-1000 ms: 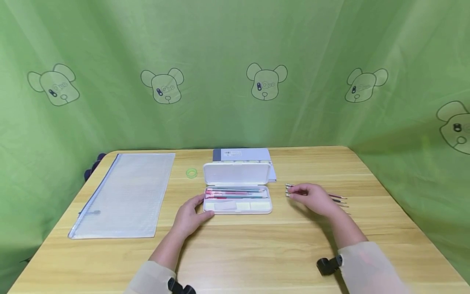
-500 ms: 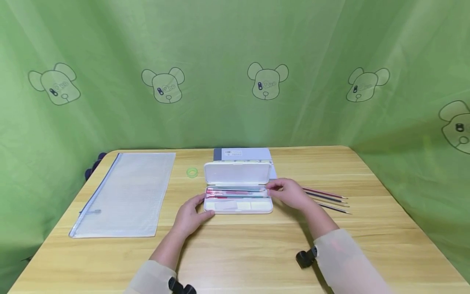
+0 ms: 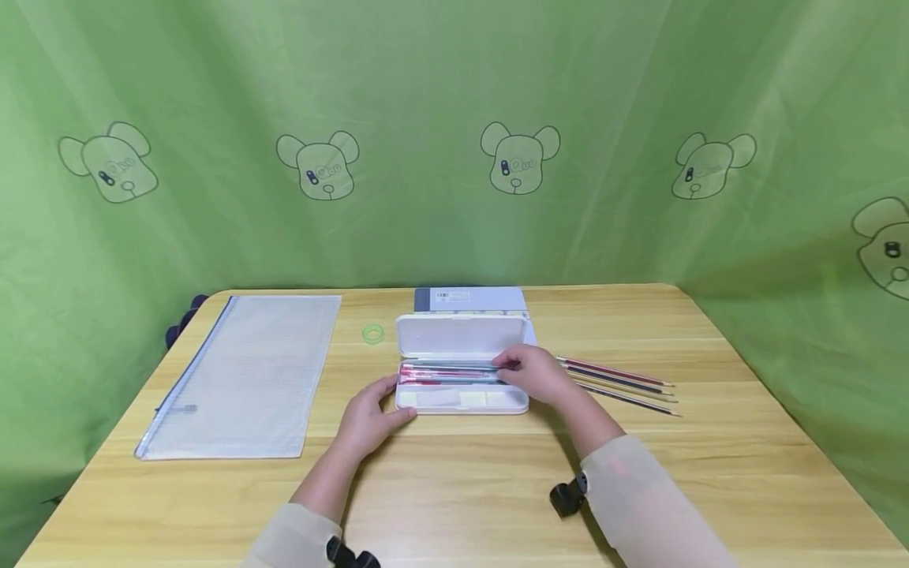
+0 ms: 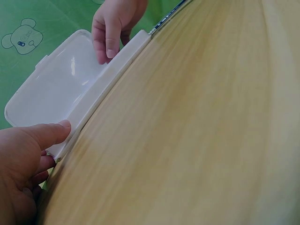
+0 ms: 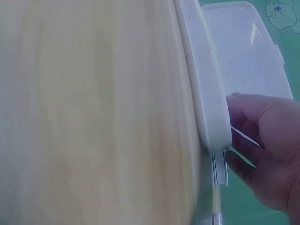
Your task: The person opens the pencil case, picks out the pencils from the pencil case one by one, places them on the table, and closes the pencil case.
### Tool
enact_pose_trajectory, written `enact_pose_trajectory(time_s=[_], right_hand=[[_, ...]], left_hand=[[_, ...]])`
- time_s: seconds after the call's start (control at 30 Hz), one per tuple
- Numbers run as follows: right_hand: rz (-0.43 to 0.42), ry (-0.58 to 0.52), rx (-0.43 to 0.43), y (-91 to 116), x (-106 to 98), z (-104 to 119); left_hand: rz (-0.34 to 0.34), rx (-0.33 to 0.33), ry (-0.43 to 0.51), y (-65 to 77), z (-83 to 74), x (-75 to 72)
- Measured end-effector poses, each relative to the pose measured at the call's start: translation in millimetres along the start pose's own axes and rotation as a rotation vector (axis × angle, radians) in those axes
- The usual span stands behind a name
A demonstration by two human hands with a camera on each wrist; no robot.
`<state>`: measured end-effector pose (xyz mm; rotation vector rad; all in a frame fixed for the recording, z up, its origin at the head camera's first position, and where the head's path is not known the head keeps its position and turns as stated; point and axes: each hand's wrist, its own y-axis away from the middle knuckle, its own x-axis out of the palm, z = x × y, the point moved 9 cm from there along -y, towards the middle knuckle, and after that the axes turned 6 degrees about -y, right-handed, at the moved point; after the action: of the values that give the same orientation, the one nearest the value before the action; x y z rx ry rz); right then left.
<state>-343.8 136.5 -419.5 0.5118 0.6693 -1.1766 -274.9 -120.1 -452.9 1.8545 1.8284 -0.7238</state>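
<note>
Left hand [image 3: 366, 420] grips the near end of the open white case [image 3: 469, 410], right hand [image 3: 537, 374] dips into the other, can't tell if pinching; looks partway: pencils inside [image 3: 440, 374] between hands, loose pencils [image 3: 632, 383] left beyond right hand.

1. Wooden table [image 3: 454, 489], spanning the lower half of the frame.
2. Zip bag [image 3: 245, 371], flat, at left.
3. Green ring [image 3: 364, 334], just left of centre.
4. Notebook [image 3: 490, 298], just right of centre, partly hidden by the case.
5. White case [image 3: 454, 335], open, lid raised, below centre.
6. Pencils [image 3: 616, 379], side by side, right of centre, tips rightward.
</note>
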Motion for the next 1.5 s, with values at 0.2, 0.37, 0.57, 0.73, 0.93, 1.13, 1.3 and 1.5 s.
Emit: enact_pose_trajectory(time_s=[0.2, 0.37, 0.57, 0.73, 0.93, 1.13, 1.3, 1.5], right_hand=[[-0.007, 0.066, 0.02, -1.4, 5.1, 1.8], [-0.008, 0.121, 0.039, -2.3, 8.3, 3.2], [-0.014, 0.187, 0.044, -4.8, 10.6, 6.7], [-0.008, 0.226, 0.059, -6.0, 11.2, 9.4], [0.009, 0.285, 0.048, -7.1, 11.7, 14.1], [0.029, 0.295, 0.046, -8.0, 13.2, 15.6], [0.041, 0.263, 0.034, -7.7, 14.3, 14.9], [0.049, 0.204, 0.037, -8.6, 15.1, 10.2]], left_hand=[[0.001, 0.001, -0.002, 0.0, 0.0, -0.1], [0.0, 0.002, 0.003, 0.6, -0.2, 0.0], [-0.003, 0.002, 0.007, 1.3, -0.1, -0.3], [-0.003, 0.01, -0.004, 0.8, -0.3, 0.1], [-0.007, 0.009, 0.003, 0.3, -0.6, -0.7], [-0.007, 0.011, -0.001, -0.3, 0.3, 0.0], [-0.006, 0.01, 0.003, -0.2, 0.1, 0.1], [-0.007, 0.013, 0.001, -0.5, 0.2, 0.3]])
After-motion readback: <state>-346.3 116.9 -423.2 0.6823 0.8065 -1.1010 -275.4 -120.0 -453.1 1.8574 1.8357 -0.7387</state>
